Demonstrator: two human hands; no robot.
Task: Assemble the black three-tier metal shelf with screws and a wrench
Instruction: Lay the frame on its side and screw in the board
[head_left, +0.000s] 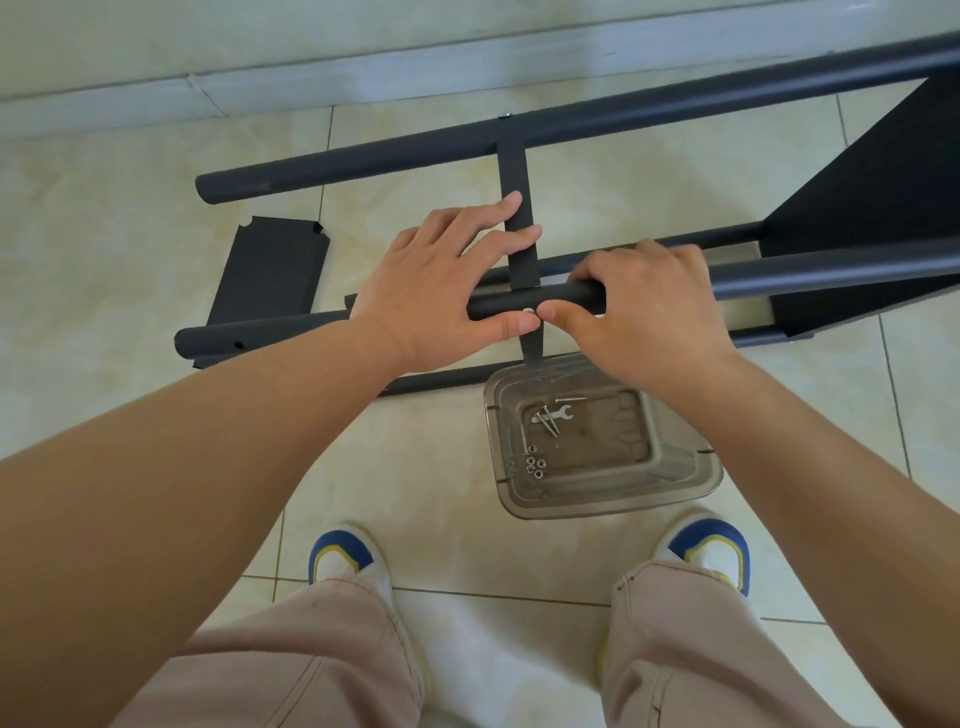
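Observation:
The black shelf frame lies on its side on the tiled floor, with long round poles running left to right. One shelf panel is fitted at the right end. A narrow shelf panel, seen edge-on, joins the far pole to the near pole. My left hand wraps around the near pole, fingers resting on the narrow panel. My right hand grips the same pole from the right. Both thumbs meet at a silver screw head in the pole.
A clear plastic tray on the floor in front of my feet holds a small wrench, screws and several nuts. A loose black shelf panel lies at the left. A wall baseboard runs along the back.

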